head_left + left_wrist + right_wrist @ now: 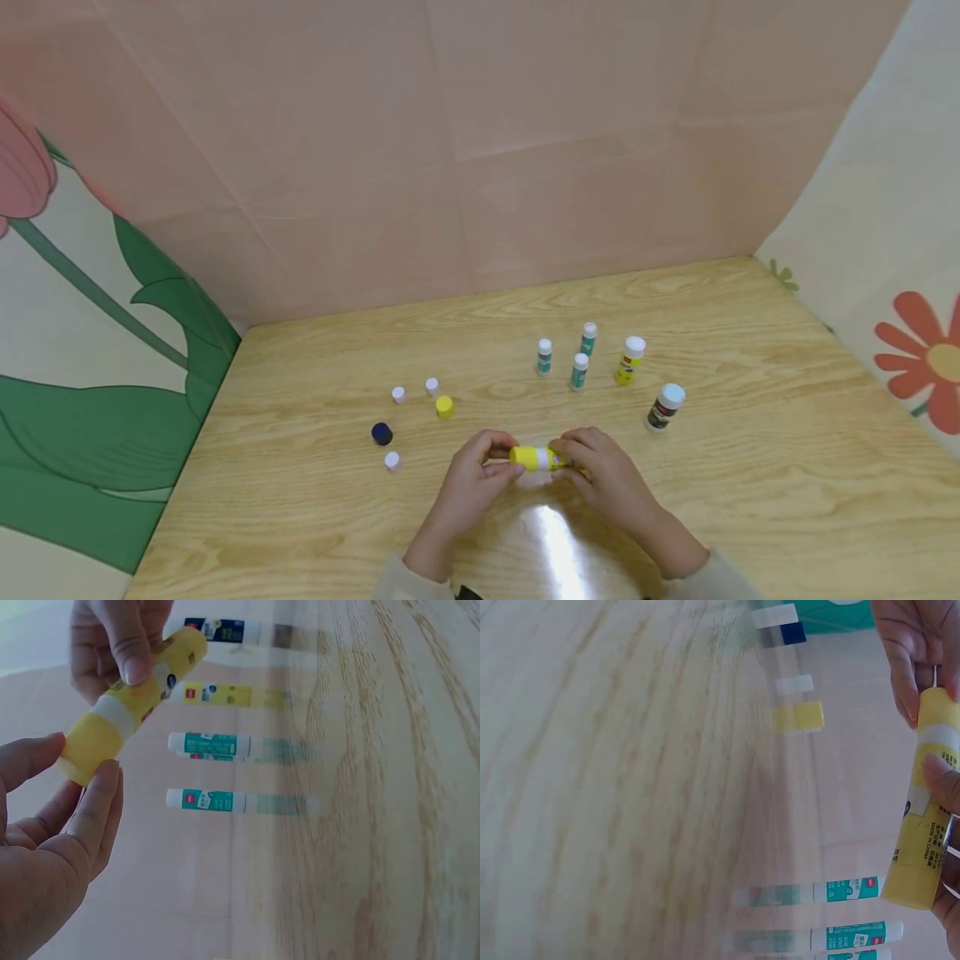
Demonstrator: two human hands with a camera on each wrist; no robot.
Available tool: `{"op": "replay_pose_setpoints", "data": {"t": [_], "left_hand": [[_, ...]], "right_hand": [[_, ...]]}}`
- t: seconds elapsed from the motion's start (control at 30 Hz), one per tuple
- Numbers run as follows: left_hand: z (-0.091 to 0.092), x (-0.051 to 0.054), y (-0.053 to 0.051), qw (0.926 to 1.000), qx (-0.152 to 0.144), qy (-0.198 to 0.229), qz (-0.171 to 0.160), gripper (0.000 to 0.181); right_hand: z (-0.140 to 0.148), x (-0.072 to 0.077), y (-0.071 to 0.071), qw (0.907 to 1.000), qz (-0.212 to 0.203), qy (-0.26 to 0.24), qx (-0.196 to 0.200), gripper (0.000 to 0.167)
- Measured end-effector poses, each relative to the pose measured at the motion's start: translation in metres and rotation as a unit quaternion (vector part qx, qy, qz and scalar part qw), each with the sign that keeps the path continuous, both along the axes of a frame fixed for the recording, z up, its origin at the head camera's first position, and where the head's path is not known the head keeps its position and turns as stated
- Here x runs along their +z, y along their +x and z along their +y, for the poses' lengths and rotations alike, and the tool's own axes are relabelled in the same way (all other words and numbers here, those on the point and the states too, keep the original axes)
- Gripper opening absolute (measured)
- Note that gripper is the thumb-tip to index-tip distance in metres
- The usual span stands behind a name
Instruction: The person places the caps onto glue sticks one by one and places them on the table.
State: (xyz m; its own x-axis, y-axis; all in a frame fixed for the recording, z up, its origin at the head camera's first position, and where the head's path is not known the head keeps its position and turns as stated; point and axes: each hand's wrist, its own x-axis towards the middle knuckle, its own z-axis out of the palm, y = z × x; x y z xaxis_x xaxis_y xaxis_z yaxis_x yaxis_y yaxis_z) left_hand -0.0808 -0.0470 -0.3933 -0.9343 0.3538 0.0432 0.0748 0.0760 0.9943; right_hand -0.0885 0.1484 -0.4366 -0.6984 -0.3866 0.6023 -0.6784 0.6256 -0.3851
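Observation:
Both hands hold a yellow glue stick [542, 457] level above the table's front middle. My left hand [480, 475] pinches its yellow cap end between thumb and fingertips. Around the labelled body, my right hand [600, 471] has its thumb and fingers curled. A white band [114, 714] shows between cap and body in the left wrist view. The cap is on the stick; whether it is loose I cannot tell. In the right wrist view, the right thumb [939, 776] presses on the glue stick's label, and part of that hand is cut off by the frame edge.
Right of centre stand several uncapped-looking white-topped glue sticks: teal ones [579, 372], a yellow one [629, 362] and a black one [664, 408]. Loose caps lie to the left: white [399, 395], yellow [445, 407] and dark blue [382, 433]. A pink sheet [465, 167] hangs behind the table.

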Motion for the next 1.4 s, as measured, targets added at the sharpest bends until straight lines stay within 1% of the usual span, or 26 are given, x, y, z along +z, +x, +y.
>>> {"op": "replay_pose_setpoints", "data": {"t": [0.33,0.57,0.8,1.13,1.4], "left_hand": [[0.0016,0.0003,-0.0011,0.9999,0.005,-0.009,0.001,0.022],[0.0024,0.0005,-0.0004,0.9999,0.005,-0.015,-0.005,0.022],[0.004,0.0007,0.0003,0.9998,0.003,-0.019,-0.006,0.022],[0.0032,0.0013,0.0013,0.9998,0.006,-0.017,-0.006,0.022],[0.0012,-0.0017,0.001,1.0,0.002,-0.007,0.0,0.022]], "right_hand": [[-0.0007,-0.0017,-0.0004,1.0,-0.007,0.005,-0.001,0.037],[-0.0012,-0.0021,0.0006,0.9999,-0.011,0.006,-0.003,0.037],[-0.0028,-0.0025,0.0002,0.9999,-0.01,0.001,0.004,0.036],[-0.0048,-0.002,-0.0005,0.9999,-0.011,0.003,0.007,0.035],[-0.0086,-0.0005,0.0003,0.9996,-0.028,0.003,0.008,0.036]]}}
